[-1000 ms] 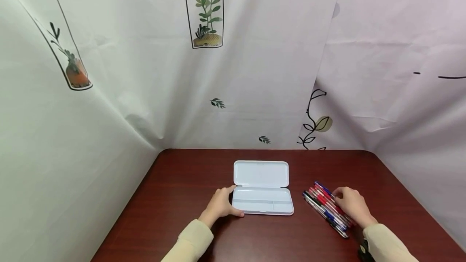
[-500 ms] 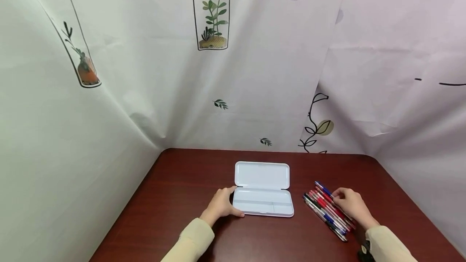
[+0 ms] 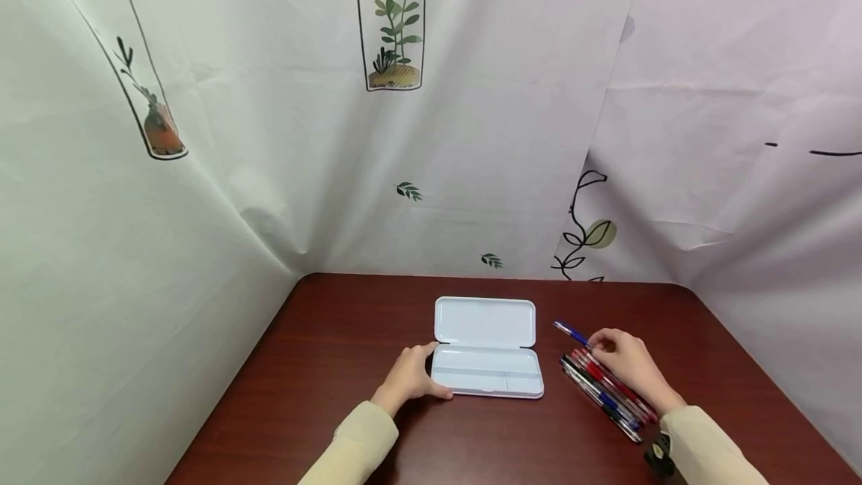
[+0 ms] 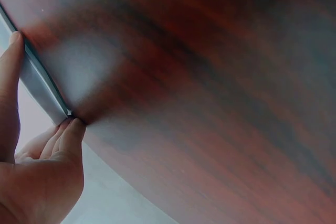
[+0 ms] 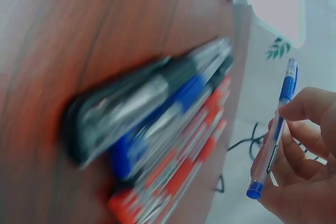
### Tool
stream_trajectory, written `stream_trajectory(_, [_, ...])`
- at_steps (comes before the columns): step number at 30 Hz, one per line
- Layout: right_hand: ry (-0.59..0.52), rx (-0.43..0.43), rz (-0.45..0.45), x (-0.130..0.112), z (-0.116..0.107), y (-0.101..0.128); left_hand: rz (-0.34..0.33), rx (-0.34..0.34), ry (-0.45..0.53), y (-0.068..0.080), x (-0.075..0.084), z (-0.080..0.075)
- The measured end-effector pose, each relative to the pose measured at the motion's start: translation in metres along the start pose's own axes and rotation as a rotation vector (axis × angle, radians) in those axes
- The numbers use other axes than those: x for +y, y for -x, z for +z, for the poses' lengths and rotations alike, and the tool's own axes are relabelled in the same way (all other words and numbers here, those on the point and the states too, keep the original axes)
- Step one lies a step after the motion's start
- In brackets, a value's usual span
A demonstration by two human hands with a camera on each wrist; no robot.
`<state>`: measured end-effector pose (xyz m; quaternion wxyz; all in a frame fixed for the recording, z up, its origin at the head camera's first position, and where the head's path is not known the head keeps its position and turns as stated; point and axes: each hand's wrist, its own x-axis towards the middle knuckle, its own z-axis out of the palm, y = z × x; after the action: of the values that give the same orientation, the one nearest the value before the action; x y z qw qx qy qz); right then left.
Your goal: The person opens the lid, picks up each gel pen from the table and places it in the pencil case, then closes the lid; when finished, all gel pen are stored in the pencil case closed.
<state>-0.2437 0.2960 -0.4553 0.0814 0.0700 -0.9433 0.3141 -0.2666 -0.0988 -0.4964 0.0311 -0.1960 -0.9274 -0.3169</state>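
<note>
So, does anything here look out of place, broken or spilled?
Nothing stands out. The white case lies open and empty on the table, steadied by the left hand. The pens lie in a tidy row, and the right hand pinches one blue pen.

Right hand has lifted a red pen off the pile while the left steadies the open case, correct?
Not red: the right hand pinches a blue pen, as the right wrist view shows. The left hand does steady the open pencil case.
</note>
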Motion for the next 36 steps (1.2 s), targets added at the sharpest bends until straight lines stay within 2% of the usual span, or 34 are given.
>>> stream_trajectory(16, [-0.033, 0.014, -0.120, -0.039, 0.024, -0.018, -0.004, 0.000, -0.001, 0.000, 0.000, -0.001])
stream_trajectory(26, [-0.082, 0.015, -0.147, -0.056, 0.048, -0.025, -0.024, 0.000, -0.003, 0.003, 0.001, -0.001])
stream_trajectory(32, [-0.098, -0.001, -0.183, -0.064, 0.063, -0.028, -0.043, -0.003, -0.002, 0.003, 0.003, -0.001])
stream_trajectory(36, [-0.108, -0.026, -0.201, -0.071, 0.069, -0.029, -0.028, 0.001, 0.005, 0.003, 0.004, -0.002])
